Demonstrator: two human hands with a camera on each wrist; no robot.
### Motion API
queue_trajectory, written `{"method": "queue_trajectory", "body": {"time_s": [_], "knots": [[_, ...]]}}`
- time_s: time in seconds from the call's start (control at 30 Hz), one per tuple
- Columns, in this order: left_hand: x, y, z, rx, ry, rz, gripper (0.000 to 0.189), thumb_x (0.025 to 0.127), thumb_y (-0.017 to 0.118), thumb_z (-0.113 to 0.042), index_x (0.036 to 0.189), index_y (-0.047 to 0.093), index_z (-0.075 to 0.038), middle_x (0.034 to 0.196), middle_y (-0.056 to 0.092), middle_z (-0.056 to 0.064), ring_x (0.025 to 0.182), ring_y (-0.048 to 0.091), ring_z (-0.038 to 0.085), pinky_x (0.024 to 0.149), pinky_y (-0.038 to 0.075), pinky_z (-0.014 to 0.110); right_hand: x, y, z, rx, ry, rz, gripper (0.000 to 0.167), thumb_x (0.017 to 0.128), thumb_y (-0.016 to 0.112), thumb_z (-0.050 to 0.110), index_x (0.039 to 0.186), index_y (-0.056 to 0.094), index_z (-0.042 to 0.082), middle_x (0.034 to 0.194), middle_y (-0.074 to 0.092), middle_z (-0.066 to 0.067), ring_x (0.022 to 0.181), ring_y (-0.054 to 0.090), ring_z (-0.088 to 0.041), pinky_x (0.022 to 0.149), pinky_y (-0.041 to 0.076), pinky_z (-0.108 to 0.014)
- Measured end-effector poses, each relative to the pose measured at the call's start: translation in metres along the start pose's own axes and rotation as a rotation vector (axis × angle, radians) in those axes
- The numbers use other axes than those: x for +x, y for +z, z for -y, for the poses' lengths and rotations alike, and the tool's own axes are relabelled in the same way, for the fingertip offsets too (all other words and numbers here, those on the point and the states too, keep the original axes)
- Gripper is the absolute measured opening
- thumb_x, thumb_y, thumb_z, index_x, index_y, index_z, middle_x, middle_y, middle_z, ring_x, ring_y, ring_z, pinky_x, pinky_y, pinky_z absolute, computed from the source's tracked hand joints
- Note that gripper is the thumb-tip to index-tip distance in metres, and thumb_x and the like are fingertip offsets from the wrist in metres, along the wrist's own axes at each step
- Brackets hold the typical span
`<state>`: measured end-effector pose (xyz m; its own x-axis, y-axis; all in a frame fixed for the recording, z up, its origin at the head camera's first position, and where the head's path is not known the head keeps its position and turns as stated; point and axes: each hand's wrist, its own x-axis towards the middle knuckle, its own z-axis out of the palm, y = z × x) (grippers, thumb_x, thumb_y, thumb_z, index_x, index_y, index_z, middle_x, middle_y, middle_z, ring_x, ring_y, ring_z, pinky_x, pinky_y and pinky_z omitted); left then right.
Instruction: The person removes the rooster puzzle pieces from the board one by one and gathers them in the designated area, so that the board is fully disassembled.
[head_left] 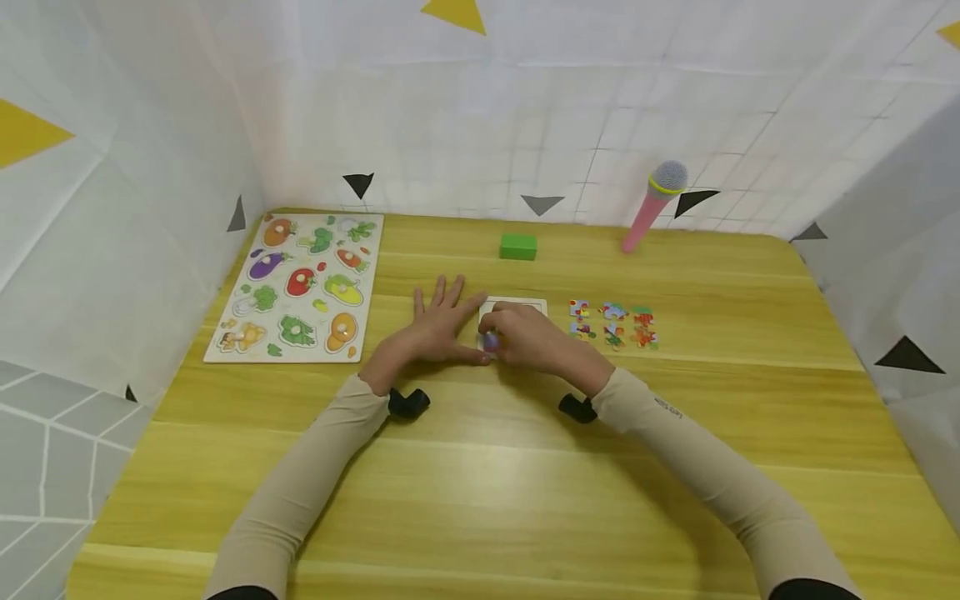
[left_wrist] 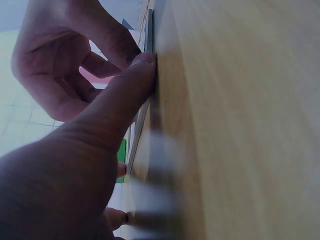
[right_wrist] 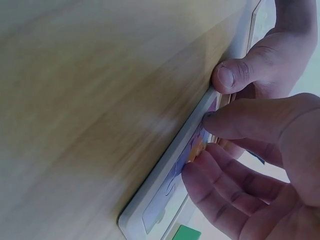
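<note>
A small white-framed puzzle board point(head_left: 517, 299) lies flat near the middle of the table. My left hand point(head_left: 437, 329) rests at its left side with fingers spread and straight, and the thumb touches the lower left corner. My right hand point(head_left: 528, 337) reaches over the board and pinches a colourful puzzle piece point(head_left: 491, 342) low against its left end. In the right wrist view, thumb and fingertips meet on this purple and orange piece point(right_wrist: 195, 147), inside the board's pale rim point(right_wrist: 172, 155). The right hand hides much of the board in the head view.
Several loose jigsaw pieces point(head_left: 613, 311) lie in two rows right of the board. Behind it sits a green block point(head_left: 518, 247). A pink toy microphone point(head_left: 647, 218) leans by the back cloth. A vegetable peg puzzle point(head_left: 318, 287) lies at the left.
</note>
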<state>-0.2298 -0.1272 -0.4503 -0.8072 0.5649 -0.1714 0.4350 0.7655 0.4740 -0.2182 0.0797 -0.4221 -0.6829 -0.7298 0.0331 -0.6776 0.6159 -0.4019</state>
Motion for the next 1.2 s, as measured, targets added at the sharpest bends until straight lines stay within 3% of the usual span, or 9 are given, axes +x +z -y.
{"method": "queue_trajectory", "body": {"time_s": [0.47, 1.0, 1.2], "knots": [[0.0012, -0.0029, 0.0009, -0.013, 0.013, -0.023, 0.107, 0.08, 0.073, -0.065, 0.162, 0.02, -0.022, 0.165, -0.01, 0.02, 0.147, -0.021, 0.044, 0.106, -0.018, 0.069, -0.0013, -0.0031, 0.0055, -0.088, 0.011, -0.03, 0.026, 0.081, 0.083, 0.008, 0.105, 0.074, 0.003, 0.096, 0.06, -0.008, 0.078, 0.057, -0.02, 0.071, 0.052, -0.035], [0.0006, 0.0014, 0.0011, 0.0, -0.004, -0.007, 0.105, 0.082, 0.071, -0.066, 0.162, 0.018, -0.024, 0.165, -0.011, 0.02, 0.147, -0.021, 0.043, 0.107, -0.018, 0.069, -0.0047, 0.002, 0.0031, -0.071, 0.009, -0.057, 0.029, 0.081, 0.084, 0.016, 0.103, 0.071, 0.002, 0.096, 0.059, -0.009, 0.072, 0.055, -0.018, 0.065, 0.05, -0.032], [-0.0002, 0.0009, 0.0001, -0.002, -0.002, -0.003, 0.106, 0.08, 0.072, -0.067, 0.162, 0.019, -0.024, 0.165, -0.011, 0.02, 0.147, -0.02, 0.044, 0.106, -0.018, 0.07, -0.0079, 0.0015, 0.0025, -0.023, 0.033, -0.077, 0.031, 0.081, 0.084, 0.017, 0.104, 0.072, 0.001, 0.098, 0.062, -0.01, 0.077, 0.058, -0.018, 0.068, 0.052, -0.031]]}}
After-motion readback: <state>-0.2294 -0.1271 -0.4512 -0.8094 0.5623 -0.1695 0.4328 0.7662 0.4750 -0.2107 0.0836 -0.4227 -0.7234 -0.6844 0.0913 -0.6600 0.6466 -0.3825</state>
